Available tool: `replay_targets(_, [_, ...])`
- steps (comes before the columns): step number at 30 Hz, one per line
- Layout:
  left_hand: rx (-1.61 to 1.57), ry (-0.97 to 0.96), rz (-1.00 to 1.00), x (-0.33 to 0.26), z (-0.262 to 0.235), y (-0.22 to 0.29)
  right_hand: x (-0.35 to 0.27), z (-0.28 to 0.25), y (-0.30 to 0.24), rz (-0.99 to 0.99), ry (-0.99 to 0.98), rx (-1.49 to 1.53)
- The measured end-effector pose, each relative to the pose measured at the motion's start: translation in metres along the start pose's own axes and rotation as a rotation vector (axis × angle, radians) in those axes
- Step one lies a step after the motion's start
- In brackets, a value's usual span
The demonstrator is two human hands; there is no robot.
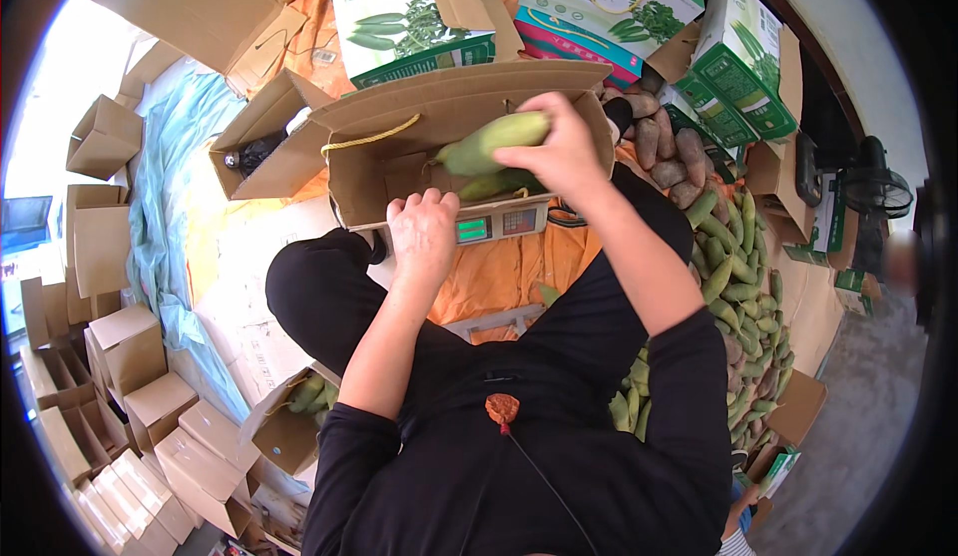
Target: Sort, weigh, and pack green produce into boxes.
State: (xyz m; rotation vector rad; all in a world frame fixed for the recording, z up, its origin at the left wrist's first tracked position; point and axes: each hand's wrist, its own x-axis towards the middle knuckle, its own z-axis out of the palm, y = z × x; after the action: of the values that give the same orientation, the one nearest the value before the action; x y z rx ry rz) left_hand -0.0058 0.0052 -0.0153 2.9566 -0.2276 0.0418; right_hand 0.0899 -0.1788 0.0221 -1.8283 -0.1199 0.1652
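**A green radish held over the open box on the scale**

Nearest, the left hand (423, 229) rests on the near rim of the open cardboard box (371, 182), its fingers curled over the edge and pressed together, steadying it; the box stands on a digital scale (499, 225), whose display shows just beside that hand; the scale sits on an orange cloth (499, 272).

Beyond, the right hand (565, 152) grips a long green radish (494, 144) by its right end, fingers wrapped around it, the rest jutting left over the box's opening; another green radish (499, 184) lies inside below it.

The held root looks firm, stiff and fairly heavy for one hand; its smooth skin could slip, so a full wrap near the thick middle seems safer than an end pinch; it would likely bruise or snap if dropped.

Farther right, a heap of green radishes (743, 286) lies on the floor; printed green cartons (743, 62) stand behind.
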Motion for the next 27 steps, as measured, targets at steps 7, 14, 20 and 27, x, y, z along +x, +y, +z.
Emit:
replay_targets(7, [0.037,-0.012,0.033,0.002,0.0,0.002,0.017,0.028,0.034,0.109,-0.168,-0.193])
replay_targets(14, [0.066,-0.005,0.029,0.0,0.002,0.001,-0.023,-0.071,-0.016,-0.018,-0.15,0.086])
replay_targets(20, [0.186,-0.024,0.039,0.003,-0.001,0.003,-0.09,-0.184,0.007,0.129,0.271,0.052])
replay_targets(27, [0.099,-0.069,0.038,0.005,-0.011,0.011,-0.195,-0.226,0.122,0.542,0.552,-0.112])
